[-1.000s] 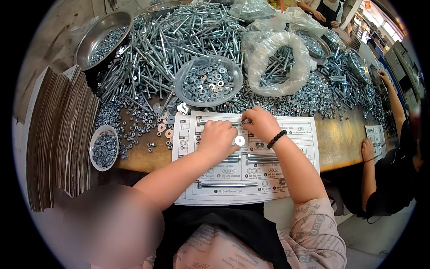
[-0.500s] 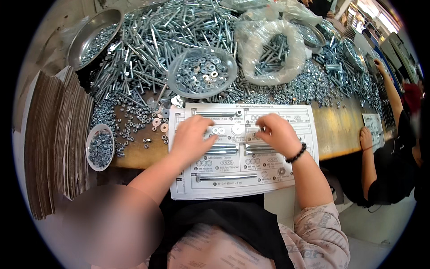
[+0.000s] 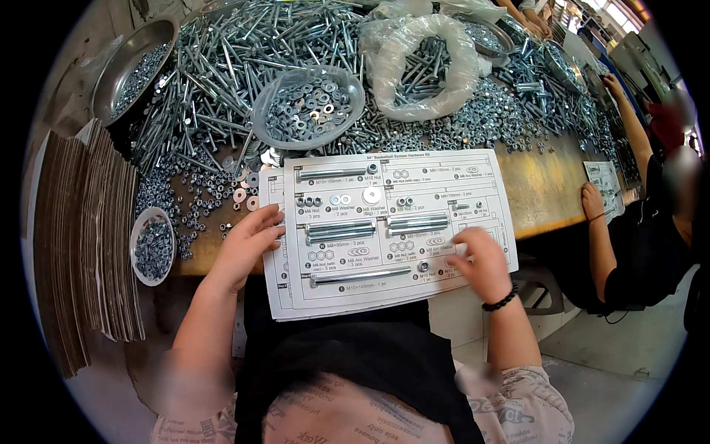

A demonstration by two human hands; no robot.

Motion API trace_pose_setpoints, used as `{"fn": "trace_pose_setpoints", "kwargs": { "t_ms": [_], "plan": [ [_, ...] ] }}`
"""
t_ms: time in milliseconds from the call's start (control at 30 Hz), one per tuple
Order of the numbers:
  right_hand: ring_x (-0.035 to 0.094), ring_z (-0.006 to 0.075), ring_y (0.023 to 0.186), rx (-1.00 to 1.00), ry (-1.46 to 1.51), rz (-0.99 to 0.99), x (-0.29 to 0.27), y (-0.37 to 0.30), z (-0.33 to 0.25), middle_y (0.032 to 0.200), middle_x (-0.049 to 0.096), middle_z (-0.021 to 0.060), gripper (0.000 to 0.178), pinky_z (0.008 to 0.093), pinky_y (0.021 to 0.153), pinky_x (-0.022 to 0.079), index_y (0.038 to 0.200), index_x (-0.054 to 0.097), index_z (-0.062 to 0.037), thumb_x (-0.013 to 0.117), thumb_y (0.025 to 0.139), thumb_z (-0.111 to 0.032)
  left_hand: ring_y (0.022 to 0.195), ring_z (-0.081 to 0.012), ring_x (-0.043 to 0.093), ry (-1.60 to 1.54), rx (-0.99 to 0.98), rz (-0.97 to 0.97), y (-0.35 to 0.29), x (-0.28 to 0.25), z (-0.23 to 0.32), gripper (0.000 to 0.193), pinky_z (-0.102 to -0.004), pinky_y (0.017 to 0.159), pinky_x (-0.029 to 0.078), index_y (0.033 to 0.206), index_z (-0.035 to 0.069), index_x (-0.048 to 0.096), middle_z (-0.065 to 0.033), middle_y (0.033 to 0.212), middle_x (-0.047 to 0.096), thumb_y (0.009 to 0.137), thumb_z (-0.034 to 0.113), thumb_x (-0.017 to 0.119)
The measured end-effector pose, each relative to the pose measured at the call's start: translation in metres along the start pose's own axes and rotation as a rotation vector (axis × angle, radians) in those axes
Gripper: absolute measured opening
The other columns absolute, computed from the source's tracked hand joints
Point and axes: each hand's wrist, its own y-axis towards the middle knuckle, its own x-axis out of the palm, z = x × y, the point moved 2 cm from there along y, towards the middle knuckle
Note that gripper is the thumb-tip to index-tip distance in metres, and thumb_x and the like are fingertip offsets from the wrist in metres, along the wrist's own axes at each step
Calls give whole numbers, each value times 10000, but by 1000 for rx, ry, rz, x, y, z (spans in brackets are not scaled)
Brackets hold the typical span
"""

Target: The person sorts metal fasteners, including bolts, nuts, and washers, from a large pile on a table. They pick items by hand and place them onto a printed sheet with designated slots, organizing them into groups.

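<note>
A stack of printed sheets [image 3: 333, 300] lies at the table's front edge, with hardware set out on its pictures. My left hand [image 3: 248, 244] is at the sheets' left edge, fingers outstretched and holding nothing. Over the lower right of the top sheet is my right hand [image 3: 484, 266], thumb and forefinger apart; it hides part of the print. On the sheet are a long bolt [image 3: 333, 175] at the top, another long bolt [image 3: 359, 277] below, two bolt groups [image 3: 340, 232] [image 3: 418, 226], a large washer [image 3: 371, 195], small washers [image 3: 340, 200] and hex nuts [image 3: 309, 201].
A heap of bolts [image 3: 222, 70] fills the back of the table. In front are a bowl of washers [image 3: 309, 107], a plastic bag of bolts [image 3: 460, 74] and loose nuts [image 3: 495, 118]. Stacked cardboard [image 3: 89, 244] and a small white bowl [image 3: 154, 248] stand left. A co-worker's arm [image 3: 606, 237] is at right.
My left hand has drawn back from over the sheet to its left edge, uncovering hex nuts. My right hand has moved down toward the sheet's lower right. The view has shifted.
</note>
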Motion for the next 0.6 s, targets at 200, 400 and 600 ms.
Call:
{"fn": "trace_pose_setpoints", "kwargs": {
  "t_ms": [200, 400, 600],
  "plan": [
    [533, 230, 902, 327, -336, 500, -34, -51, 91, 985, 557, 106, 423, 318, 759, 440, 1135, 484, -10, 639, 745, -64, 1081, -233, 514, -252, -67, -91, 5, -10, -1, 483, -302, 862, 453, 1285, -74, 349, -184, 1262, 453, 848, 85, 481],
    [548, 146, 922, 784, 1026, 871, -23, -96, 135, 1084, 537, 84, 396, 271, 764, 463, 1280, 352, -29, 465, 917, -139, 1083, -242, 516, -297, -96, -201, 16, 20, -1, 502, -301, 870, 452, 1291, -79, 329, -182, 1278, 426, 830, 57, 474],
    [471, 231, 1132, 584, 1532, 1101, -9, -104, 151, 1248, 479, 101, 389, 378, 938, 398, 1257, 392, -17, 374, 956, -264, 1096, -237, 509, -254, -128, -306, 37, 92, 3, 492, -305, 883, 447, 1288, -57, 343, -161, 1262, 443, 829, 55, 481]
  ]
}}
